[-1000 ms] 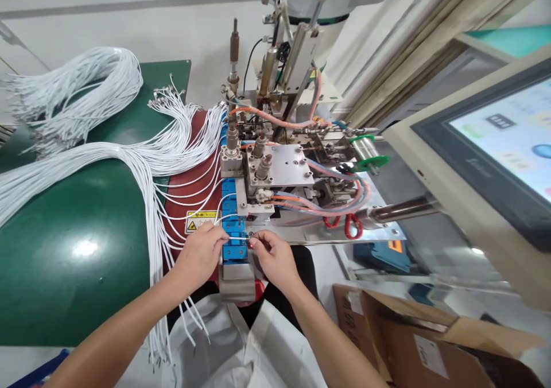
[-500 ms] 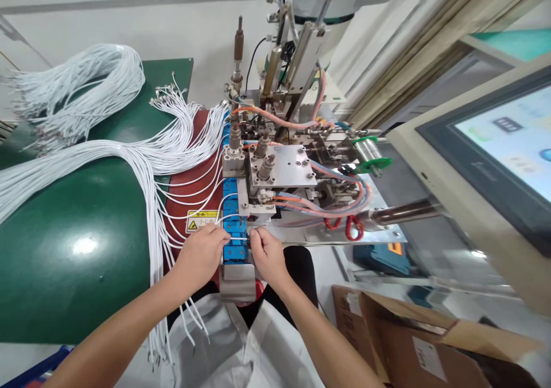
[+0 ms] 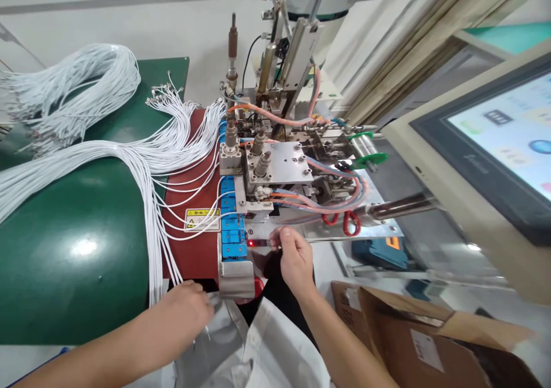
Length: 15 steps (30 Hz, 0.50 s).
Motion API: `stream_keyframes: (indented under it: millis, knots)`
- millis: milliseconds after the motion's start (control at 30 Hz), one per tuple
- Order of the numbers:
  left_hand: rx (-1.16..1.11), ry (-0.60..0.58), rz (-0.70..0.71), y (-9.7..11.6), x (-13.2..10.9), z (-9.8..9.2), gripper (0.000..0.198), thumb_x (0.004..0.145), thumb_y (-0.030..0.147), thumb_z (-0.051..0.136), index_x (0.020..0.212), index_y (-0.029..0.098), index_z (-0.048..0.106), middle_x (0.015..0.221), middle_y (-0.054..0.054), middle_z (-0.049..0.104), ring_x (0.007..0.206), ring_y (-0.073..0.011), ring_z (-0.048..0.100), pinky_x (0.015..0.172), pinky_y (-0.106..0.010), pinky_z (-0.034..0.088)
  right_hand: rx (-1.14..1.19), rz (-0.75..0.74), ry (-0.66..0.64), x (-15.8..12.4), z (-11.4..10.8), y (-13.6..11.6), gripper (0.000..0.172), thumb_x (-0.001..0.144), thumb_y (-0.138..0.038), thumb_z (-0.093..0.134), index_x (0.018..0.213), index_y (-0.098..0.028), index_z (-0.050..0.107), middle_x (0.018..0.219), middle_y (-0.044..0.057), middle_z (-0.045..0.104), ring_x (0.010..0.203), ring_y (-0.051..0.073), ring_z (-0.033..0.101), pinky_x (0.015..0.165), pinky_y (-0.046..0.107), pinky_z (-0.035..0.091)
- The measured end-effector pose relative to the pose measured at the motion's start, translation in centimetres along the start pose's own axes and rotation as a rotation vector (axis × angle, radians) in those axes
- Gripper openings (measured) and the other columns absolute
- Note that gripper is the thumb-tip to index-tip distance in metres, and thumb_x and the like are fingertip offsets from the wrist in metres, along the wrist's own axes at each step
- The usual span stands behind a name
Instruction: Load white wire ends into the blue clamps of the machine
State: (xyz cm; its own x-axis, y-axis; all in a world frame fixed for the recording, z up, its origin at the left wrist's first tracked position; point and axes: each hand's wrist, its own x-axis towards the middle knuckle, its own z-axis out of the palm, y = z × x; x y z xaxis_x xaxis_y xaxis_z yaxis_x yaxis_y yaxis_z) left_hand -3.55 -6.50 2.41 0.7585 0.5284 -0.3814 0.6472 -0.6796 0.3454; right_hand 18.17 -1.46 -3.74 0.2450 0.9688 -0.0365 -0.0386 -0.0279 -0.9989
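My left hand is low at the front, over the hanging ends of white cables. Its fingers bend downward and are partly hidden and blurred, so I cannot tell whether they grip a cable. To the right of the row of blue clamp blocks, my right hand is closed, thumb against curled fingers; what it pinches, if anything, cannot be made out. Several white cables run over the red-brown plate into the blue blocks. A small red light glows beside the blocks.
Behind the blocks stands a metal machine with air hoses and a wire spool. A tilted touch screen is at right, above a cardboard box. A coiled cable bundle lies on the green table.
My left hand has left the blue blocks and moved down and left to the hanging cables. My right hand has drawn back to the right. The red light is now visible.
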Motion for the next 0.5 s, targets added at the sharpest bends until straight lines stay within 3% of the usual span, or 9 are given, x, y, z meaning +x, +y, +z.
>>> stream_keyframes:
  millis: [100, 167, 233, 333, 400, 500]
  knots:
    - [-0.04, -0.006, -0.016, -0.1, 0.2, 0.3, 0.018, 0.075, 0.004, 0.047, 0.071, 0.016, 0.06, 0.071, -0.005, 0.062, 0.069, -0.0182, 0.058, 0.066, -0.028, 0.045, 0.015, -0.014, -0.014, -0.3, 0.1, -0.4, 0.038, 0.084, -0.043, 0.045, 0.058, -0.017, 0.052, 0.054, -0.001, 0.049, 0.05, 0.01, 0.043, 0.048, 0.022, 0.035]
    - [-0.227, 0.12, -0.006, -0.2, 1.1, -0.5, 0.019, 0.08, 0.008, 0.044, 0.079, 0.018, 0.061, 0.078, -0.003, 0.062, 0.072, -0.0155, 0.058, 0.067, -0.025, 0.045, 0.025, -0.036, -0.052, -0.8, 0.3, -0.8, 0.037, 0.084, -0.042, 0.045, 0.058, -0.017, 0.053, 0.054, -0.001, 0.05, 0.05, 0.01, 0.044, 0.049, 0.022, 0.037]
    - [-0.417, 0.327, -0.064, -0.2, 2.4, -1.7, 0.021, 0.084, 0.013, 0.041, 0.086, 0.019, 0.061, 0.082, -0.003, 0.063, 0.075, -0.0136, 0.058, 0.069, -0.024, 0.045, 0.049, -0.058, -0.114, -1.4, 0.4, -1.1, 0.035, 0.085, -0.04, 0.044, 0.062, -0.016, 0.057, 0.057, 0.0, 0.052, 0.052, 0.011, 0.046, 0.05, 0.023, 0.038]
    - [-0.583, 0.576, -0.226, -0.1, 4.2, -2.9, 0.017, 0.085, 0.019, 0.045, 0.087, 0.02, 0.062, 0.082, -0.001, 0.064, 0.074, -0.0128, 0.059, 0.068, -0.023, 0.046, 0.114, -0.093, -0.183, -2.3, 0.5, -1.6, 0.032, 0.087, -0.037, 0.04, 0.077, -0.018, 0.064, 0.066, 0.002, 0.057, 0.057, 0.012, 0.051, 0.053, 0.024, 0.042]
    - [-0.618, 0.64, -0.288, -0.1, 5.0, -3.0, 0.016, 0.083, 0.02, 0.048, 0.087, 0.021, 0.063, 0.08, -0.001, 0.065, 0.073, -0.0126, 0.059, 0.067, -0.023, 0.046, 0.124, -0.109, -0.196, -2.7, 0.4, -1.8, 0.026, 0.086, -0.035, 0.043, 0.084, -0.02, 0.064, 0.073, 0.003, 0.059, 0.061, 0.013, 0.054, 0.056, 0.025, 0.044]
    - [-0.639, 0.673, -0.286, 0.0, 5.6, -2.8, 0.018, 0.082, 0.019, 0.049, 0.093, 0.021, 0.063, 0.085, -0.001, 0.065, 0.076, -0.0129, 0.06, 0.07, -0.024, 0.047, 0.032, -0.128, -0.175, -2.7, 0.4, -2.3, 0.01, 0.079, -0.027, 0.055, 0.081, -0.021, 0.063, 0.076, 0.002, 0.061, 0.066, 0.014, 0.057, 0.06, 0.025, 0.046]
